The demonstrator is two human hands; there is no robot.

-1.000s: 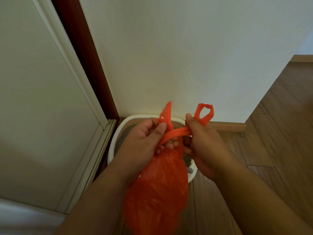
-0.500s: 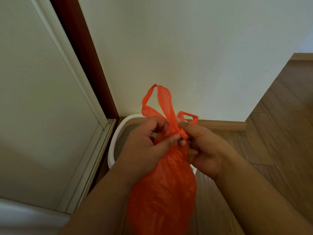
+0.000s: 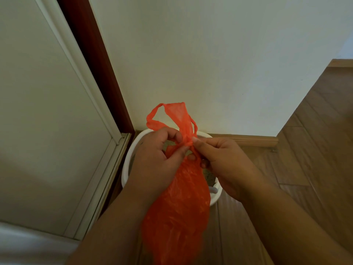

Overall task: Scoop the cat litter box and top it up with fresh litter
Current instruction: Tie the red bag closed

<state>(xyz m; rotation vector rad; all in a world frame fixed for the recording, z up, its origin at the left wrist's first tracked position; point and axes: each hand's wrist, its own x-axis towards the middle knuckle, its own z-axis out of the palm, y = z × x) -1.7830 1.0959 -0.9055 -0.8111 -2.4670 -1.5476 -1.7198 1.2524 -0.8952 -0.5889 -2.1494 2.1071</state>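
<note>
Two bare hands meet at the neck of an orange plastic bag [image 3: 176, 207], seen from the head view looking down. The left hand [image 3: 154, 159] has its fingers curled round the gathered plastic, thumb and forefinger pinching the twisted neck from the left. The right hand [image 3: 223, 161] pinches the same neck from the right, its fingertips [image 3: 195, 139] pressed against the knot-like gather and its lower fingers curled against the bag just beneath. Both grips are thus clamped on the bag, the two sets of fingertips almost touching across the twist.

Above the hands the bag's handle loops [image 3: 172, 117] stand upright, one loop open to the left and a narrower strip trailing down on the right. Below the hands the full body of the bag hangs down between the forearms and reaches the lower edge of the view; its contents cannot be made out.

Behind and beneath the bag stands the white litter box [image 3: 128, 169], set on the floor in the corner and close against the wall [image 3: 210, 64]. Grey-tan litter [image 3: 209, 177] shows inside it at the right of the bag, and a small pale grey part [image 3: 214, 189] lies at the box's near right rim; what it is cannot be told.

A white door panel [image 3: 47, 121] with a dark red-brown frame [image 3: 91, 60] fills the left side. Wooden floorboards [image 3: 315, 150] and a wooden skirting board [image 3: 248, 140] lie at the right.
</note>
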